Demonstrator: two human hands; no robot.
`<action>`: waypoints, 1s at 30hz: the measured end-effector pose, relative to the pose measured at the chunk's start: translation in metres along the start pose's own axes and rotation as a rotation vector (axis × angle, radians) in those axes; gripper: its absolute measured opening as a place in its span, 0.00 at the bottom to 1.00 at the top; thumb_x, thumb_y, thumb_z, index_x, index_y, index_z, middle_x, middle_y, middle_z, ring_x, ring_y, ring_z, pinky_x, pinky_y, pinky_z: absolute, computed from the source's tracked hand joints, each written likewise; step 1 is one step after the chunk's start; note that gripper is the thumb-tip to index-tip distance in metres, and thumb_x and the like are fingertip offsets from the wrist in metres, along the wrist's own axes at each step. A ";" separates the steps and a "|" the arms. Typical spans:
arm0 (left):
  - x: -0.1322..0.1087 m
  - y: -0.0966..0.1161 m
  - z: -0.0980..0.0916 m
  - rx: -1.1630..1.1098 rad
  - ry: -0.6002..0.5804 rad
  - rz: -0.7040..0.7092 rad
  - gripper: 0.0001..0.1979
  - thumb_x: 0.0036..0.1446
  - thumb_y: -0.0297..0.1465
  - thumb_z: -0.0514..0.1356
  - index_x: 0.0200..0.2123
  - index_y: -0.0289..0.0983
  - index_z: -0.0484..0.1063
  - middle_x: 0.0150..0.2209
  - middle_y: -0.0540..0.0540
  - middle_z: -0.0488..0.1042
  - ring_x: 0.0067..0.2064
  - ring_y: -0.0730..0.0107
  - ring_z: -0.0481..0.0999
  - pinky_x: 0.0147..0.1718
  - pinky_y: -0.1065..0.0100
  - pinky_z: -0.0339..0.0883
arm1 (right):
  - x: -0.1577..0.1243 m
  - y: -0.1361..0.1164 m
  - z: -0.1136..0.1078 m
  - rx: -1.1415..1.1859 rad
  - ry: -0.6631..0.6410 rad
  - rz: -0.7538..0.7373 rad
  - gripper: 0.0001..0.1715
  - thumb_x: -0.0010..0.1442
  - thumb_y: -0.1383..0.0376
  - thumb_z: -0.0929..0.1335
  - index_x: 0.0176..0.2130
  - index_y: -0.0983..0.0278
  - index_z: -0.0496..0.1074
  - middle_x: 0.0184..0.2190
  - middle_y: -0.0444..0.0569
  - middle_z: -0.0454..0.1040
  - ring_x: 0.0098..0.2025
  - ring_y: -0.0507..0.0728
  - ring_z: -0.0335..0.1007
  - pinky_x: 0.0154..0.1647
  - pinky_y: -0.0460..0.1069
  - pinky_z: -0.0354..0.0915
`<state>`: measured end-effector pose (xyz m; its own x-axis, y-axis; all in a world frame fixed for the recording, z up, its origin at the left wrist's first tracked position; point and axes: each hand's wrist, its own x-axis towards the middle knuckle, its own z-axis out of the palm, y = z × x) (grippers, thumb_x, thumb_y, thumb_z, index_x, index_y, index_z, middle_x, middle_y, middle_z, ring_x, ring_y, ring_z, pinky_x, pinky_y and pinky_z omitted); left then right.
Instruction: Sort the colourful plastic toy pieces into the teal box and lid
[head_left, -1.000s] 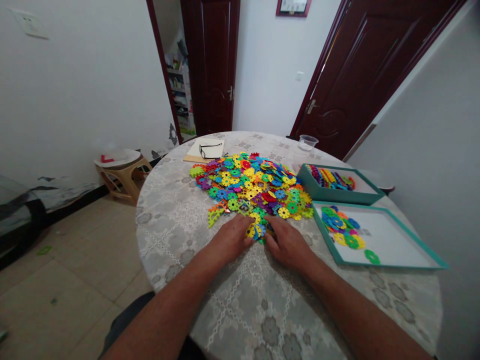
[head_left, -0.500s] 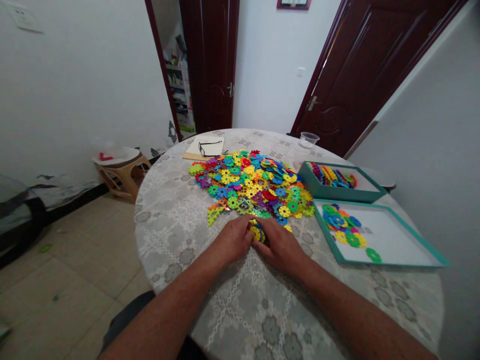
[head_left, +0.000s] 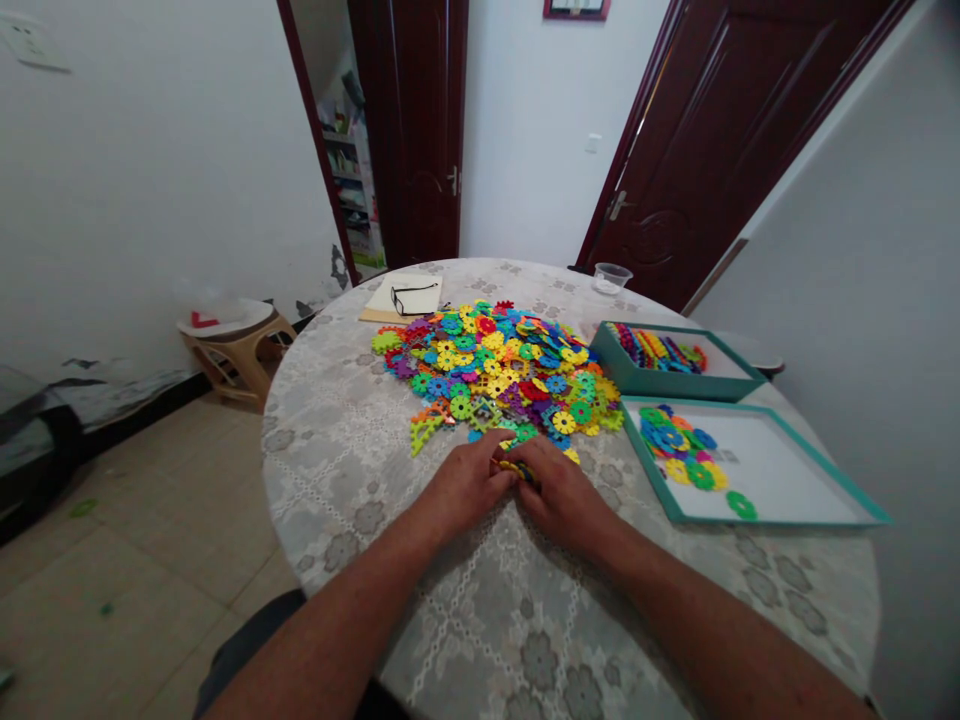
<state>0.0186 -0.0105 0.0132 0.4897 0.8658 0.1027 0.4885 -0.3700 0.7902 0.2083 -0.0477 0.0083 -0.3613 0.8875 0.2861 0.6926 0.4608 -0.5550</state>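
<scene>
My left hand [head_left: 474, 482] and my right hand [head_left: 559, 487] meet at the near edge of a heap of plastic snowflake discs [head_left: 495, 365]. Between their fingertips is a small stack of yellow and dark blue snowflake discs [head_left: 516, 469], seen nearly edge-on. Both hands are closed on it, and the fingers hide most of it. The heap mixes toothed round discs in many colours. A lime-green triangular lattice piece [head_left: 426, 434] lies at its near left corner.
On the right, a teal box [head_left: 660, 380] holds rows of joined discs. A shallow teal-edged lid [head_left: 787, 470] with loose discs lies nearer me. Glasses [head_left: 412, 298] rest on a notebook [head_left: 382, 300] at the back left. A clear plastic bowl [head_left: 612, 278] stands at the back.
The discs in my fingers have tilted from showing a yellow face to nearly edge-on, and my fingers have drawn closer round them. The whole view has shifted slightly.
</scene>
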 end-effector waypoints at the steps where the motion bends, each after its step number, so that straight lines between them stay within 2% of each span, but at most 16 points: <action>1: 0.000 0.001 0.000 0.002 0.019 0.015 0.25 0.60 0.28 0.62 0.61 0.42 0.69 0.50 0.45 0.82 0.49 0.61 0.81 0.51 0.61 0.73 | 0.000 0.000 -0.001 0.014 0.017 0.007 0.14 0.65 0.71 0.66 0.50 0.60 0.71 0.46 0.51 0.72 0.49 0.59 0.69 0.50 0.52 0.65; 3: -0.001 0.003 -0.004 0.022 0.077 0.037 0.20 0.62 0.30 0.61 0.58 0.42 0.71 0.52 0.44 0.80 0.46 0.63 0.81 0.52 0.60 0.73 | 0.000 0.002 -0.007 0.030 0.063 0.035 0.10 0.66 0.68 0.66 0.47 0.60 0.71 0.44 0.50 0.73 0.47 0.58 0.70 0.49 0.51 0.65; 6: -0.003 0.002 -0.018 0.115 0.190 0.053 0.15 0.65 0.31 0.59 0.54 0.40 0.73 0.50 0.43 0.80 0.42 0.65 0.80 0.52 0.58 0.74 | -0.001 0.009 -0.024 0.018 0.140 0.092 0.09 0.67 0.65 0.66 0.48 0.60 0.70 0.43 0.50 0.74 0.45 0.58 0.71 0.48 0.51 0.66; 8: -0.005 -0.004 -0.033 0.213 0.270 0.076 0.14 0.64 0.30 0.58 0.52 0.40 0.73 0.48 0.43 0.79 0.43 0.64 0.80 0.53 0.57 0.73 | -0.003 0.019 -0.042 -0.036 0.205 0.130 0.11 0.67 0.63 0.66 0.49 0.60 0.69 0.44 0.50 0.75 0.45 0.59 0.71 0.48 0.52 0.66; 10: -0.008 -0.016 -0.048 0.327 0.343 0.098 0.15 0.64 0.30 0.58 0.53 0.39 0.72 0.50 0.41 0.77 0.48 0.60 0.79 0.55 0.56 0.72 | -0.005 0.032 -0.064 -0.140 0.285 0.159 0.13 0.66 0.63 0.65 0.51 0.61 0.69 0.46 0.52 0.75 0.46 0.60 0.72 0.50 0.53 0.66; 12: -0.010 -0.031 -0.061 0.447 0.361 0.074 0.17 0.63 0.31 0.59 0.55 0.38 0.71 0.53 0.39 0.75 0.56 0.54 0.75 0.59 0.53 0.69 | -0.008 0.048 -0.088 -0.278 0.356 0.179 0.15 0.65 0.64 0.64 0.52 0.62 0.69 0.48 0.55 0.74 0.49 0.62 0.71 0.54 0.54 0.65; 14: -0.011 -0.045 -0.070 0.538 0.350 0.001 0.18 0.62 0.31 0.59 0.55 0.38 0.71 0.54 0.37 0.74 0.59 0.51 0.73 0.61 0.52 0.67 | -0.013 0.066 -0.109 -0.424 0.394 0.225 0.18 0.64 0.66 0.62 0.53 0.64 0.69 0.48 0.57 0.74 0.51 0.63 0.71 0.56 0.55 0.65; 18: -0.010 -0.061 -0.078 0.642 0.287 -0.116 0.22 0.63 0.33 0.58 0.59 0.36 0.69 0.57 0.36 0.73 0.60 0.50 0.72 0.61 0.53 0.67 | -0.028 0.096 -0.135 -0.675 0.358 0.482 0.22 0.63 0.67 0.62 0.55 0.66 0.70 0.47 0.60 0.74 0.50 0.65 0.72 0.53 0.56 0.66; 21: -0.008 -0.062 -0.079 0.679 0.238 -0.172 0.24 0.63 0.35 0.57 0.61 0.34 0.68 0.57 0.34 0.73 0.60 0.49 0.73 0.60 0.54 0.67 | -0.040 0.108 -0.142 -0.766 0.263 0.693 0.21 0.65 0.65 0.62 0.56 0.66 0.71 0.45 0.61 0.74 0.46 0.66 0.74 0.46 0.57 0.67; 24: -0.005 -0.060 -0.079 0.701 0.204 -0.218 0.25 0.63 0.35 0.57 0.62 0.34 0.68 0.56 0.35 0.74 0.59 0.50 0.73 0.59 0.55 0.67 | -0.045 0.111 -0.143 -0.820 0.250 0.774 0.22 0.66 0.65 0.62 0.57 0.67 0.71 0.46 0.65 0.74 0.47 0.68 0.74 0.45 0.58 0.67; 27: -0.004 -0.059 -0.080 0.719 0.177 -0.251 0.25 0.63 0.35 0.56 0.62 0.34 0.67 0.55 0.35 0.75 0.57 0.51 0.75 0.58 0.56 0.67 | -0.039 0.108 -0.139 -0.844 0.324 0.705 0.23 0.64 0.68 0.62 0.57 0.68 0.72 0.49 0.66 0.74 0.51 0.70 0.72 0.48 0.60 0.68; 30: -0.004 -0.060 -0.079 0.705 0.180 -0.265 0.26 0.63 0.35 0.56 0.63 0.35 0.66 0.54 0.36 0.75 0.56 0.52 0.75 0.57 0.57 0.68 | -0.028 0.098 -0.121 -0.772 0.399 0.441 0.23 0.63 0.71 0.62 0.56 0.70 0.72 0.52 0.65 0.74 0.57 0.69 0.68 0.57 0.62 0.65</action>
<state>-0.0696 0.0351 0.0130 0.1965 0.9745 0.1085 0.9468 -0.2173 0.2372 0.3622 -0.0269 0.0407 0.1683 0.8508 0.4978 0.9850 -0.1644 -0.0520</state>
